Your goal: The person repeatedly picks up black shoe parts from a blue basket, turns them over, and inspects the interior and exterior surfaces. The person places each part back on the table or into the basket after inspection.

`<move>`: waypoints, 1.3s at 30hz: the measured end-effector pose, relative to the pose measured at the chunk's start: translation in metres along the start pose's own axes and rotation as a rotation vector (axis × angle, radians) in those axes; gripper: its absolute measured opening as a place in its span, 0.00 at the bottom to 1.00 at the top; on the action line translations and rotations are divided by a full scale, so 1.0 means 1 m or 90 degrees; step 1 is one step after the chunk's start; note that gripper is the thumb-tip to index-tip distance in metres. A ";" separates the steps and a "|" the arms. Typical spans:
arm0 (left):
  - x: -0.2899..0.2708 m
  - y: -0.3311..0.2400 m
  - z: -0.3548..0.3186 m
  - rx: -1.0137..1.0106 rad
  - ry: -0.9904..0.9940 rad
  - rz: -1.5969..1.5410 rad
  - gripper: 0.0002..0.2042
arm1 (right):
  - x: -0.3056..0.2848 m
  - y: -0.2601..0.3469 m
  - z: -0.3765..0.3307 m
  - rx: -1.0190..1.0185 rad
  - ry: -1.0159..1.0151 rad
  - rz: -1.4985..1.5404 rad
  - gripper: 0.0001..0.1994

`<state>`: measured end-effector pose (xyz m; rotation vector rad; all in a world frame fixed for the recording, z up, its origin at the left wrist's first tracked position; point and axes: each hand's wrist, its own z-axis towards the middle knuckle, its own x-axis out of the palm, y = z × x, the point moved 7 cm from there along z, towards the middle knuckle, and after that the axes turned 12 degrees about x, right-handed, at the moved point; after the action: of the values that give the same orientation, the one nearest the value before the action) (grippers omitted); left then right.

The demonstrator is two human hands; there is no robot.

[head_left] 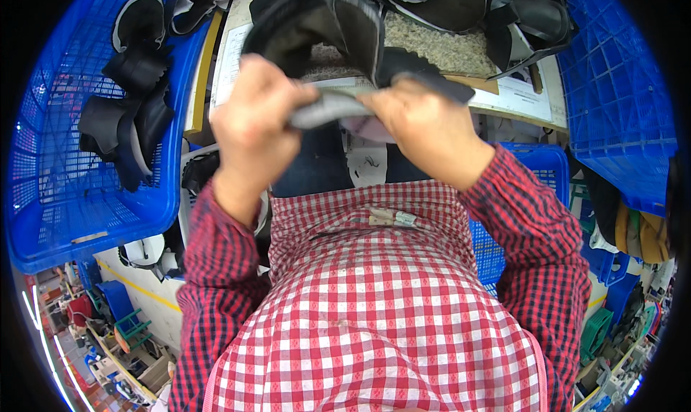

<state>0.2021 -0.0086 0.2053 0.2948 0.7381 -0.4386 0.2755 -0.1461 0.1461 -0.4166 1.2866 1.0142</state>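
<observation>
My left hand (pixel 255 113) and my right hand (pixel 421 117) are both closed, thumbs turned toward each other. Between them they grip a grey curved strip (pixel 330 110), smeared by motion. Just beyond it stands a dark boot upper (pixel 288 27) with a paler lining; whether the strip belongs to it I cannot tell. A black piece with a notched edge (pixel 432 75) lies right behind my right hand, perhaps touching it.
More black shoe uppers (pixel 450 5) rest on a speckled slab (pixel 439 41) on the worktable (pixel 554 110). On the left, a blue plastic crate (pixel 93 225) holds several black shoe parts (pixel 108 128). Another blue crate (pixel 619 102) rises on the right.
</observation>
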 end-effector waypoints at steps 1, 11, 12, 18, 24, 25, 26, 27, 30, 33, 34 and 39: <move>-0.018 0.011 0.020 0.008 -0.074 0.066 0.16 | -0.016 -0.001 0.011 -0.026 -0.118 -0.006 0.13; 0.083 -0.106 -0.035 0.210 0.574 -0.298 0.20 | 0.010 -0.078 0.061 0.269 -0.045 1.171 0.09; 0.094 -0.097 -0.049 0.267 0.669 -0.126 0.22 | 0.027 -0.079 0.051 0.330 -0.016 1.224 0.09; 0.016 -0.012 0.005 0.149 0.073 -0.180 0.25 | 0.094 -0.037 -0.007 0.488 0.155 1.516 0.15; 0.029 -0.032 0.019 0.204 0.083 -0.164 0.27 | 0.101 -0.014 -0.022 0.581 0.278 1.530 0.11; 0.027 -0.030 0.017 0.147 0.068 -0.165 0.28 | 0.100 -0.021 -0.017 0.609 0.234 1.401 0.09; 0.023 -0.026 0.016 0.091 0.053 -0.157 0.29 | 0.093 -0.023 -0.015 0.593 0.200 1.415 0.08; 0.010 -0.022 0.015 0.043 -0.020 -0.119 0.31 | 0.081 -0.027 -0.008 0.533 0.146 1.422 0.07; -0.015 -0.006 0.013 -0.126 -0.113 -0.155 0.37 | 0.041 -0.038 0.004 0.423 -0.002 1.352 0.04; -0.028 -0.013 0.027 -0.050 -0.124 -0.090 0.29 | -0.004 -0.034 0.021 0.151 -0.120 1.285 0.06; -0.031 -0.017 0.032 0.012 -0.097 -0.015 0.23 | -0.010 -0.037 0.026 0.163 -0.145 1.132 0.06; 0.014 -0.023 0.031 0.068 -0.024 -0.128 0.08 | 0.026 -0.049 0.034 0.290 -0.068 1.107 0.10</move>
<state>0.2187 -0.0454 0.2151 0.3122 0.7117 -0.6739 0.3340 -0.1366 0.1186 1.3565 1.5961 1.9600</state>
